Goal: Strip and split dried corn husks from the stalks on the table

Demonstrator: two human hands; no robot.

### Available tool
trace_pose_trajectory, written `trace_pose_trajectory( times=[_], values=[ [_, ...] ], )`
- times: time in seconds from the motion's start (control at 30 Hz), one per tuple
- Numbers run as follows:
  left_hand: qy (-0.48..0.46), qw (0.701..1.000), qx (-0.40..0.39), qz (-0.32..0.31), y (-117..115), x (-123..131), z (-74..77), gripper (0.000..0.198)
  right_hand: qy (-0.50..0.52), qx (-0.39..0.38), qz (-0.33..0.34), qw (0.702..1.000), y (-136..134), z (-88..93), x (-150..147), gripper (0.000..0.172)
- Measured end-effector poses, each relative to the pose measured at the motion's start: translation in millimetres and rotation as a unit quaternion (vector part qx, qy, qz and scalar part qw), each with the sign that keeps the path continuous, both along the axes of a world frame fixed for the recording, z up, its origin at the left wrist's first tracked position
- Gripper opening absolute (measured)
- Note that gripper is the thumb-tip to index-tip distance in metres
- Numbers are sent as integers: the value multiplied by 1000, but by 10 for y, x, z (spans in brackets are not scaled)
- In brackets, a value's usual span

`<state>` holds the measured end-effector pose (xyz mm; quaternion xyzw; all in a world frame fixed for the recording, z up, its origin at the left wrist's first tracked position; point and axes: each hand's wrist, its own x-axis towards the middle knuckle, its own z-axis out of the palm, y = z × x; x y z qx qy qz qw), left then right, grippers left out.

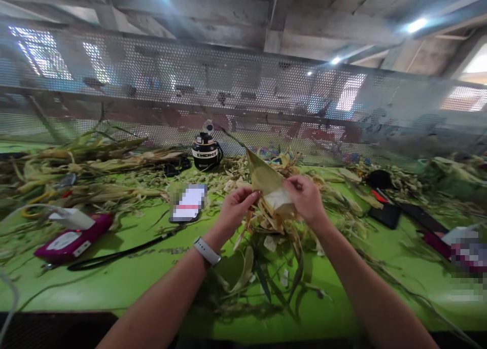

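A broad, pale green corn husk (264,174) stands up between my two hands, its narrow tip pointing up and away. My left hand (236,207), with a grey watch band at the wrist, pinches the husk's lower left edge. My right hand (305,199) closes on its right side, fingers curled. A whitish, thin patch (280,199) shows just under the husk; I cannot tell whether it is part of it. Below both hands lies a heap of dry husk scraps (272,222) with curled strips.
A phone (188,203) lies left of my hands, a black ENERGY bottle (206,151) behind. Purple power banks (74,240) sit at both sides. Husk piles (102,156) cover the green table's (152,283) back left. A perforated metal screen (236,90) runs behind.
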<state>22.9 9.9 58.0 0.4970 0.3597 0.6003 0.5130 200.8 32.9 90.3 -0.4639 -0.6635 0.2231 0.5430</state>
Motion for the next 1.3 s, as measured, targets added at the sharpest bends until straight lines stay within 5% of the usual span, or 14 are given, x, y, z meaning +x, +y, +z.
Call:
trace_pose_trajectory(
  times=[0.2, 0.43, 0.87, 1.1, 1.17, 1.23, 1.3],
  values=[
    [-28, 999, -4, 22, 3, -19, -19, 23, 20, -187, 160, 969, -34, 37, 0, 28],
    [6, 997, -40, -64, -35, 34, -13, 31, 0, -246, 259, 934, -26, -67, -15, 36],
    [-9, 989, -95, -112, -43, -54, 14, 30, 9, -279, 254, 926, -27, -54, -10, 32],
    [-30, 995, -91, -36, -46, -91, 84, 37, 180, -216, 82, 956, 234, -32, 282, 28],
    [-23, 995, -96, -31, -51, -89, 101, 39, 212, -189, 102, 953, 328, -57, 392, 24],
    [-19, 994, -101, -31, -57, -81, 108, 42, 181, -152, 127, 963, 414, -99, 488, 32],
    [-17, 994, -102, -28, -61, -74, 110, 43, 53, -116, 58, 990, 492, -154, 588, 40]
  ],
)
